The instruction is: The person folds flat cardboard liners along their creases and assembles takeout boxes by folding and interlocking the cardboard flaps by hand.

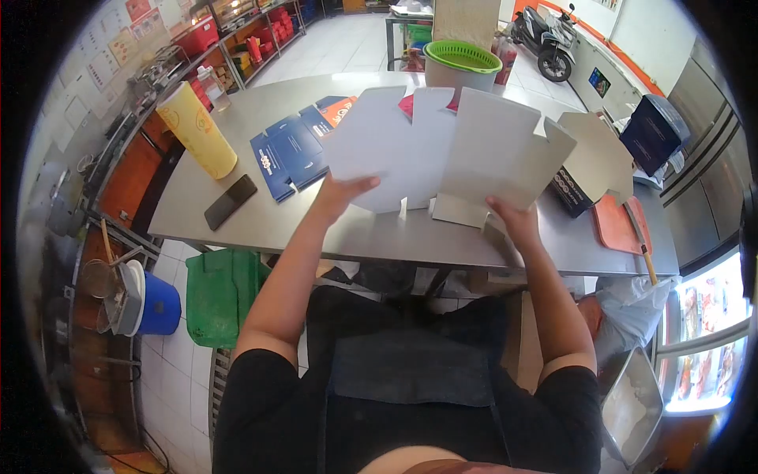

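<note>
Working over metal table (355, 234), beside near edge. Holding pale cardboard (395, 150) upright above it, with panels angled apart, between blue printed flats (286, 156) and open box (604, 150). Clamping left panel in left hand (345, 193), with thumb on near face; pinching lower right panel in right hand (517, 223), with fingers largely hidden behind. Seems to be spreading or squaring panels; likely calls for even support along creases. Leaving phone (230, 202) untouched, left of flats.
</note>
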`<state>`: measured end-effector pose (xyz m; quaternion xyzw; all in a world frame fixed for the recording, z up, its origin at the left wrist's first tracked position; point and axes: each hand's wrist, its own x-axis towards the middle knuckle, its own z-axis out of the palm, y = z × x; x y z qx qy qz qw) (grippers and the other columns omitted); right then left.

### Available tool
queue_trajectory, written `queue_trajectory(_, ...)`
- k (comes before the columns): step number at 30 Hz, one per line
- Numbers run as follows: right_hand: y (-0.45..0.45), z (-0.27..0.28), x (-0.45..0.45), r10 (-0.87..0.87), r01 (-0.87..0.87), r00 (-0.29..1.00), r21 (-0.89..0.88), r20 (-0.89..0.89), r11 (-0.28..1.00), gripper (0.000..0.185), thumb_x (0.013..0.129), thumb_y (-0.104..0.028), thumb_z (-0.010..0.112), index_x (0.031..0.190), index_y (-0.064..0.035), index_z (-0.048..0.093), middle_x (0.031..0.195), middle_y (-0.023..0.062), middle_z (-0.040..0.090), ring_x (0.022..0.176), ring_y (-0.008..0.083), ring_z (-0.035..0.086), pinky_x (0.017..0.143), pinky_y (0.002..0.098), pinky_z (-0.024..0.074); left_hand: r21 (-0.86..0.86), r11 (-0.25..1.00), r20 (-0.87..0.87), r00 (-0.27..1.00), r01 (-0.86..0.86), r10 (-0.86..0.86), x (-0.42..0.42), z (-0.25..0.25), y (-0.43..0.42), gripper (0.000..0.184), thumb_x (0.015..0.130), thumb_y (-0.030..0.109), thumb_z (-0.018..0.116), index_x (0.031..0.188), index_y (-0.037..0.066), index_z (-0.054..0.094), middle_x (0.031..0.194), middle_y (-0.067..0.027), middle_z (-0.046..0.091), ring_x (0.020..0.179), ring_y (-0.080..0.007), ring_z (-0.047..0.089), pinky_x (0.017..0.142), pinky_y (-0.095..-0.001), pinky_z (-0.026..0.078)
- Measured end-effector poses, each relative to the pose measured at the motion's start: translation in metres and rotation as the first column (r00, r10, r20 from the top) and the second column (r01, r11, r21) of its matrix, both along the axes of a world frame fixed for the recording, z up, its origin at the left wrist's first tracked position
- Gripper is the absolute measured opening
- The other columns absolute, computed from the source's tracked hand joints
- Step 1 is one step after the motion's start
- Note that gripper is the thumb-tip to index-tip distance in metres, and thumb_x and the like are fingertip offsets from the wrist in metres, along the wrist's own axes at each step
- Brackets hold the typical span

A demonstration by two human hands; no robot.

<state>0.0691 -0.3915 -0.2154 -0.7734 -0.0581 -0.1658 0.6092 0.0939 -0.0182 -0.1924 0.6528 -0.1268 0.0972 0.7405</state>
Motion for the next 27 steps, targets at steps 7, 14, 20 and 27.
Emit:
queue_trajectory(7, -0.005, 0.004, -0.004, -0.01, 0.01, 1.0, 0.012, 0.01, 1.0, 0.035, 0.09, -0.027, 0.087, 0.11, 0.0009, 0.077, 0.104, 0.0113, 0.078, 0.099, 0.018, 0.071, 0.089, 0.0344, 0.0553, 0.062, 0.997, 0.005, 0.999, 0.046, -0.046, 0.002, 0.006, 0.007, 0.069, 0.083, 0.025, 0.092, 0.137, -0.001, 0.058, 0.126, -0.011, 0.069, 0.118, -0.0208, 0.065, 0.103, -0.0368, 0.054)
queue_trajectory(14, -0.003, -0.001, -0.005, -0.008, 0.002, 0.996, -0.062, -0.093, 0.998, 0.044, 0.094, -0.033, 0.083, 0.12, 0.001, 0.073, 0.113, 0.0127, 0.075, 0.104, 0.0213, 0.07, 0.092, 0.0359, 0.0544, 0.203, 0.979, -0.08, 0.995, -0.033, 0.051, 0.0, 0.006, 0.001, 0.065, 0.086, 0.024, 0.09, 0.136, -0.004, 0.059, 0.124, -0.0136, 0.071, 0.111, -0.0235, 0.07, 0.098, -0.0386, 0.057)
queue_trajectory(20, 0.008, 0.015, -0.014, -0.01, 0.014, 0.958, 0.013, -0.285, 1.0, 0.06, 0.093, -0.039, 0.083, 0.13, 0.0054, 0.066, 0.12, 0.0151, 0.073, 0.113, 0.0243, 0.068, 0.098, 0.0376, 0.0521, 0.076, 0.995, -0.392, 0.919, 0.065, -0.03, 0.004, 0.023, 0.004, 0.066, 0.087, 0.034, 0.088, 0.136, -0.003, 0.064, 0.122, -0.0172, 0.074, 0.11, -0.027, 0.073, 0.097, -0.0378, 0.058)
queue_trajectory(27, 0.016, -0.009, -0.028, -0.135, 0.153, 0.988, -0.365, 0.076, 0.918, 0.075, 0.089, -0.041, 0.084, 0.142, 0.0025, 0.054, 0.139, 0.0201, 0.061, 0.123, 0.0312, 0.062, 0.102, 0.0429, 0.0509, 0.184, 0.955, -0.668, 0.743, 0.233, -0.052, 0.01, 0.002, 0.022, 0.061, 0.091, 0.036, 0.084, 0.133, -0.004, 0.065, 0.12, -0.0193, 0.075, 0.109, -0.0291, 0.075, 0.098, -0.0392, 0.057)
